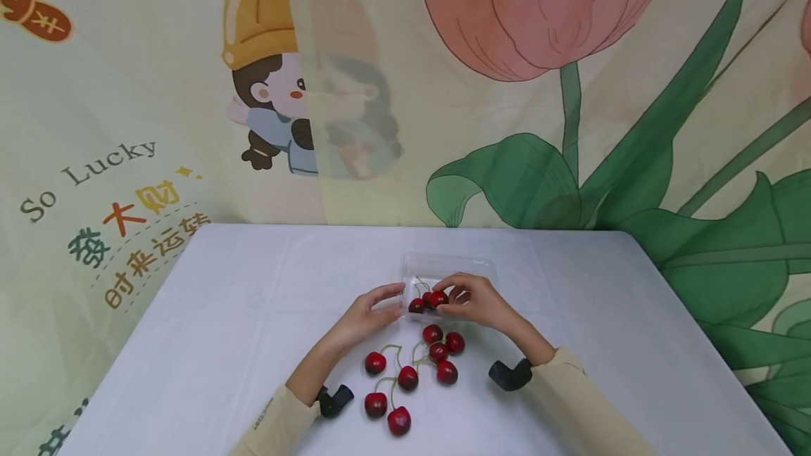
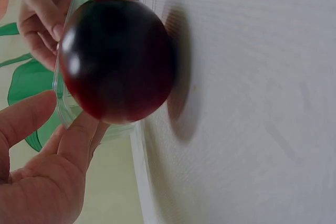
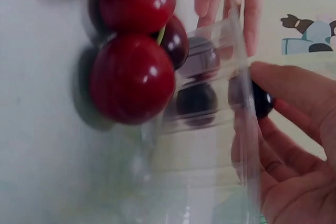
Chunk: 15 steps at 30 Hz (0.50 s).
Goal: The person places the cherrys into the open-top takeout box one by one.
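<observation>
My right hand (image 1: pixel 476 301) pinches a dark red cherry (image 3: pixel 263 101) between thumb and fingers, over the near part of a clear plastic box (image 1: pixel 453 264). Other cherries (image 1: pixel 416 305) with green stems show inside the box beside those fingers. My left hand (image 1: pixel 367 315) rests at the box's left side, fingers fairly straight and thumb apart from them. In the left wrist view, a large dark cherry (image 2: pixel 116 61) partly covers that hand's fingertips and the box edge. Several loose cherries (image 1: pixel 408 378), some joined in pairs by their stems, lie on the table in front of the box.
A white cloth covers the table (image 1: pixel 253 266). Black wrist devices (image 1: pixel 510 375) sit at both cuffs, close to the loose cherries. A printed curtain (image 1: pixel 380 195) with a tulip and a cartoon figure hangs just behind the table's back edge.
</observation>
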Each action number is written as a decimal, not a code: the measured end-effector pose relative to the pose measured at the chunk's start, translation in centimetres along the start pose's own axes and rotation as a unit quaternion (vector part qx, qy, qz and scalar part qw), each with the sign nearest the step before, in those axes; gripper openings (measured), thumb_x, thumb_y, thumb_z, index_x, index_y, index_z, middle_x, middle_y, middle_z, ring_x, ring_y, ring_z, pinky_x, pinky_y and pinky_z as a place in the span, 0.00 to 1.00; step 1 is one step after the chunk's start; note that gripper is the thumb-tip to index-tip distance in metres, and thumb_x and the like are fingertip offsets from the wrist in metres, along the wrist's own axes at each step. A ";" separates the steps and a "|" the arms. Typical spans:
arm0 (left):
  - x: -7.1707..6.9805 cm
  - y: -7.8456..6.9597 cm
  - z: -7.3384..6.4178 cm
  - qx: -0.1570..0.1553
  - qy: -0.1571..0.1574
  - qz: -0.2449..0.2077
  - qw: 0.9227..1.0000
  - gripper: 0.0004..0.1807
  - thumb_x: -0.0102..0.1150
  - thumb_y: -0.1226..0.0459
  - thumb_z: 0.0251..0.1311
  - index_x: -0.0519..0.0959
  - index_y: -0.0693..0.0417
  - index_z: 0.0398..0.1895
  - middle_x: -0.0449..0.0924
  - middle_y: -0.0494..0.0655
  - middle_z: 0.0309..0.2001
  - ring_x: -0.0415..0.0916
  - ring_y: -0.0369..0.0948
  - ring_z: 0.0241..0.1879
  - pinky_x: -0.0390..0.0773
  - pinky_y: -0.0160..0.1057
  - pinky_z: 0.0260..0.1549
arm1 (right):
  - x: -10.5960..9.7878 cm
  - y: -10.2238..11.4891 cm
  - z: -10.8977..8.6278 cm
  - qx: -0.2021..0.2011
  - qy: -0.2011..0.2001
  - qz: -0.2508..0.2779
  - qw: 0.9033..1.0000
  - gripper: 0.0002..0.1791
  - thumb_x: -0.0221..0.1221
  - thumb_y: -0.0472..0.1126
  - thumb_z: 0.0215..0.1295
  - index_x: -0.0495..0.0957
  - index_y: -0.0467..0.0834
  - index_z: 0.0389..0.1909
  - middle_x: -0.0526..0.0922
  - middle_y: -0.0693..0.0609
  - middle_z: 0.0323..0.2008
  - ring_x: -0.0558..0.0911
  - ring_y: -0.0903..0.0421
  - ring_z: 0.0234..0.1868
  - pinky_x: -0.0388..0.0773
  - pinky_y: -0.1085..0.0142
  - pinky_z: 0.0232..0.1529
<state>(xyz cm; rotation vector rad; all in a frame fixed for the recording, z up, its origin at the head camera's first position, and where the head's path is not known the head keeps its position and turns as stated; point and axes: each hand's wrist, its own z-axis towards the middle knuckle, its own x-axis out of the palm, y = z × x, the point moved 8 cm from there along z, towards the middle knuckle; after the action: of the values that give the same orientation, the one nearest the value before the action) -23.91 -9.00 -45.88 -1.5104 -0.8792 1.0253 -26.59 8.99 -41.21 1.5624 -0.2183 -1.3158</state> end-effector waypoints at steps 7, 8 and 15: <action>0.2 0.0 0.1 0.001 0.003 -0.005 1.000 0.27 0.54 0.67 0.69 0.65 0.59 0.70 0.65 0.60 0.69 0.66 0.55 0.66 0.69 0.51 0.63 | 0.4 -0.4 0.4 -0.026 0.054 -0.007 0.998 0.16 0.67 0.32 0.58 0.81 0.37 0.49 0.84 0.43 0.44 0.80 0.55 0.36 0.82 0.66 0.37; 0.2 0.0 0.1 0.000 0.003 -0.007 1.000 0.27 0.54 0.67 0.69 0.65 0.60 0.70 0.64 0.60 0.69 0.66 0.55 0.66 0.69 0.51 0.63 | 0.5 -0.4 0.4 -0.030 0.060 -0.009 0.998 0.16 0.67 0.32 0.59 0.81 0.37 0.49 0.84 0.43 0.44 0.80 0.55 0.36 0.82 0.66 0.37; 0.2 0.1 0.0 -0.005 0.006 -0.010 1.000 0.27 0.53 0.67 0.69 0.65 0.58 0.70 0.64 0.60 0.70 0.67 0.55 0.66 0.69 0.50 0.62 | 1.1 -1.0 0.9 -0.026 0.089 -0.016 0.996 0.17 0.67 0.34 0.59 0.81 0.39 0.50 0.84 0.44 0.47 0.79 0.58 0.36 0.81 0.68 0.39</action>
<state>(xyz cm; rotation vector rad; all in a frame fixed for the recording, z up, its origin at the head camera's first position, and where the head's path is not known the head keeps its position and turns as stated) -23.84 -8.80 -46.07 -1.5121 -0.8911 0.9962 -27.38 8.18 -42.51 1.6345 -0.0475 -1.1898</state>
